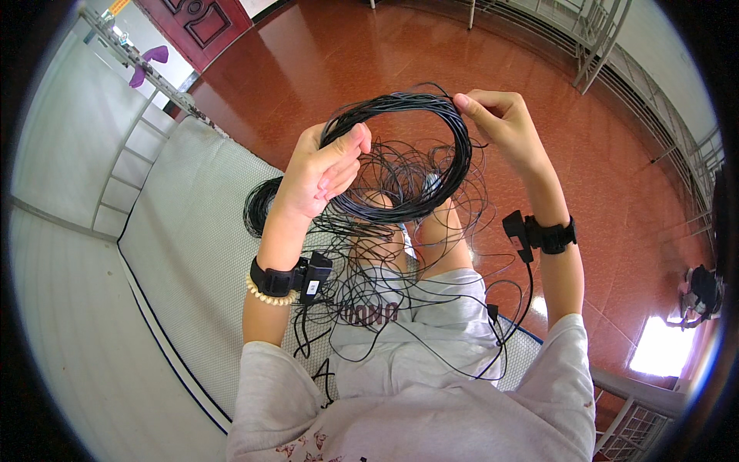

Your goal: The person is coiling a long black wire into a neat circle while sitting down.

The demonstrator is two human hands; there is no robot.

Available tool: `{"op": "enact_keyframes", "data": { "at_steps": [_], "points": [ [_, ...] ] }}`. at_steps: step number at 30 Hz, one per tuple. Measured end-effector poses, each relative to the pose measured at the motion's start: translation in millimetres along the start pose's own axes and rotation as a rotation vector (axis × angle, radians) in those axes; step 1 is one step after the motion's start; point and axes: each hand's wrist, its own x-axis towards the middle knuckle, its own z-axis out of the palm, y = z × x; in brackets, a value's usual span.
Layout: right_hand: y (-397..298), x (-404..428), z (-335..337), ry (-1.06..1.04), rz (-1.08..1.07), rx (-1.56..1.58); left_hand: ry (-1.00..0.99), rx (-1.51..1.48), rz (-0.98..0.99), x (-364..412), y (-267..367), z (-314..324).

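Observation:
My left hand [332,164] is closed around the left side of a coil of thin black cable [462,156], holding it up above my knees. At the coil's upper right, my right hand [491,115] pinches a strand between thumb and fingertips. Loose, tangled black cable [369,277] spreads over my lap and legs below the coil. Another black cable bundle [258,208] lies on the mattress, partly behind my left forearm. Each forearm wears a black strap with a small device, the left one [316,277] beside a beige coiled band, the right one [519,237] with a cord hanging from it.
I sit on a pale mesh-covered mattress [190,231] with a white wall at the left. A metal bed ladder [124,147] and a purple cloth [151,60] are at the upper left. Metal bed frames [600,52] line the far right side of the reddish floor [606,202].

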Motion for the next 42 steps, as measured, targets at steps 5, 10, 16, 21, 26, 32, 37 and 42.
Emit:
{"op": "enact_keyframes", "data": {
  "at_steps": [5, 10, 16, 21, 26, 32, 37, 42],
  "points": [
    [3.8, 3.1, 4.1, 0.084, -0.144, -0.069, -0.094, -0.135, -0.033, -3.2, -4.8, -4.7],
    [4.6, 2.7, 11.7, 0.005, 0.078, 0.081, -0.036, -0.085, -0.022, -6.9, -3.8, -0.9],
    [41.6, 2.3, 15.3, -0.132, 0.244, 0.536, 0.073, 0.210, 0.072, -12.3, 6.9, 9.3],
    [33.8, -5.9, 13.5, -0.265, 0.323, 0.772, 0.244, 0.622, 0.442, -4.3, -4.4, 10.4],
    [36.6, -1.8, 10.0, 0.026, 0.277, 0.545, 0.216, 0.648, 0.367, -14.7, 6.1, 8.2],
    [70.6, 15.8, 13.6, 0.148, 0.186, 0.355, 0.205, 0.780, 0.871, 1.2, 13.0, 13.1],
    [84.9, 17.6, 47.2, 0.038, 0.212, -0.050, 0.199, 0.155, 0.519, -2.8, 16.2, 21.6],
    [71.8, 8.3, 75.5, 0.338, -0.493, -0.640, 0.205, -0.013, 0.517, 6.1, 26.9, 27.9]
  ]
}}
